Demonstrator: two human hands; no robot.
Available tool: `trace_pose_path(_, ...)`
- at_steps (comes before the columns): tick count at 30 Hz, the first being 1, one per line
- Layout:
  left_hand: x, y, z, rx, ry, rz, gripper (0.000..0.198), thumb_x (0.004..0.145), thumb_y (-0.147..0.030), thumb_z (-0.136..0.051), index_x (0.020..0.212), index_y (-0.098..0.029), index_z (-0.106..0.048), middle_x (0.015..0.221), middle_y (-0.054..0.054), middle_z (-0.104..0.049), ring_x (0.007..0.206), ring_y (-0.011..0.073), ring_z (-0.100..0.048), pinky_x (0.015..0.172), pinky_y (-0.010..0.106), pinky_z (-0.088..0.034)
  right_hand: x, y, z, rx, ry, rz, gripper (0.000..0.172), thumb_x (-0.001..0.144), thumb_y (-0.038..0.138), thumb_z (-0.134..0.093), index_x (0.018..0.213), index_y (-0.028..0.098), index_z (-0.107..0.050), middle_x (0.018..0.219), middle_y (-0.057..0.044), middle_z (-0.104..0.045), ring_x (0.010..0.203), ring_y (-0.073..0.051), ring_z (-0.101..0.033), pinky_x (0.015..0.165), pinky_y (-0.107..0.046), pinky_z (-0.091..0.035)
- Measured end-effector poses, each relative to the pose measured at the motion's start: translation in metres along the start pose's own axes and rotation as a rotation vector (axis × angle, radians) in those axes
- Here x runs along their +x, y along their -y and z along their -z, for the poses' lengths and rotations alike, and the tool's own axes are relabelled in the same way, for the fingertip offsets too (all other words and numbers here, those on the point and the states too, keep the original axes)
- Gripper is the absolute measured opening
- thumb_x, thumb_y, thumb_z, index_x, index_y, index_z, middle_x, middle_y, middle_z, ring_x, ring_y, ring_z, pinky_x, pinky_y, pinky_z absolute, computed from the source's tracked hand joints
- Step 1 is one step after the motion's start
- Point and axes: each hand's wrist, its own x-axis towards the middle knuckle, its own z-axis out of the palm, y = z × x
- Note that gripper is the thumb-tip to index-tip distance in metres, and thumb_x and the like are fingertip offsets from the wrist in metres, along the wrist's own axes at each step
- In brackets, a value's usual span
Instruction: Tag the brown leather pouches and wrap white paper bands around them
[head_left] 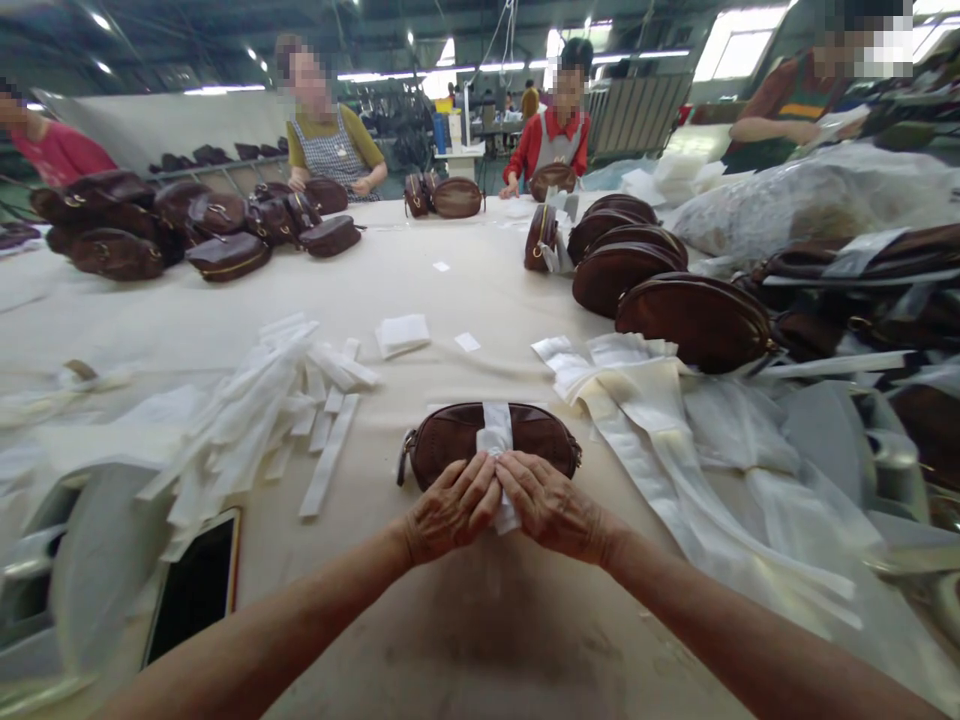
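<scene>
A small brown leather pouch point(457, 436) lies on the cream table right in front of me. A white paper strip point(496, 432) runs across its middle from back to front. My left hand point(450, 508) and my right hand point(551, 503) meet at the pouch's near edge, fingers curled and pinching the strip's lower end between them. The strip's tail hangs down between the two hands.
Loose white strips point(247, 415) lie left; a phone point(196, 588) rests near left. White and clear wrapping sheets point(675, 440) spread right, behind them a row of brown pouches point(694, 318). More pouches point(225, 255) are piled far left. Several people work at the table's far side.
</scene>
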Motion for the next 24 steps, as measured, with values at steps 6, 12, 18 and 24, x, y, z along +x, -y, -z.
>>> trace_pose_path(6, 0.031, 0.028, 0.010, -0.042, 0.034, 0.007, 0.028, 0.091, -0.010, -0.036, 0.115, 0.000, -0.047, 0.112, 0.025, -0.061, 0.108, 0.0301, -0.060, 0.077, 0.036, -0.052, 0.014, -0.032, 0.025, 0.201, 0.062, -0.060, 0.053, 0.077, 0.013, -0.047, 0.128, 0.002, -0.042, 0.120, -0.023, -0.058, 0.115, -0.030, -0.054, 0.094, -0.047, -0.048)
trace_pose_path(12, 0.059, 0.049, 0.039, -0.447, 0.120, 0.232, 0.042, 0.076, -0.013, -0.045, 0.118, -0.011, -0.044, 0.106, 0.012, -0.066, 0.093, 0.0218, -0.065, 0.075, 0.030, -0.053, 0.034, -0.056, 0.068, 0.371, 0.238, -0.155, 0.071, 0.064, 0.024, -0.073, 0.128, 0.012, -0.044, 0.120, -0.015, -0.061, 0.111, -0.028, -0.058, 0.092, -0.042, -0.047)
trace_pose_path(18, 0.063, 0.056, 0.045, -0.636, 0.319, 0.355, 0.045, 0.071, -0.014, -0.057, 0.115, -0.015, -0.048, 0.102, 0.005, -0.067, 0.085, 0.0202, -0.066, 0.071, 0.027, -0.051, 0.032, -0.060, 0.065, 0.491, 0.272, -0.238, 0.045, 0.081, 0.032, -0.062, 0.122, 0.017, -0.053, 0.110, -0.009, -0.067, 0.099, -0.021, -0.064, 0.083, -0.031, -0.050)
trace_pose_path(24, 0.062, 0.050, 0.039, -0.518, 0.405, 0.238, 0.041, 0.076, -0.025, -0.063, 0.111, -0.012, -0.045, 0.104, 0.012, -0.064, 0.092, 0.0260, -0.064, 0.076, 0.034, -0.052, 0.034, -0.055, 0.068, 0.667, 0.384, -0.304, 0.027, 0.087, 0.029, -0.056, 0.112, 0.017, -0.058, 0.100, -0.006, -0.069, 0.088, -0.017, -0.065, 0.075, -0.026, -0.049)
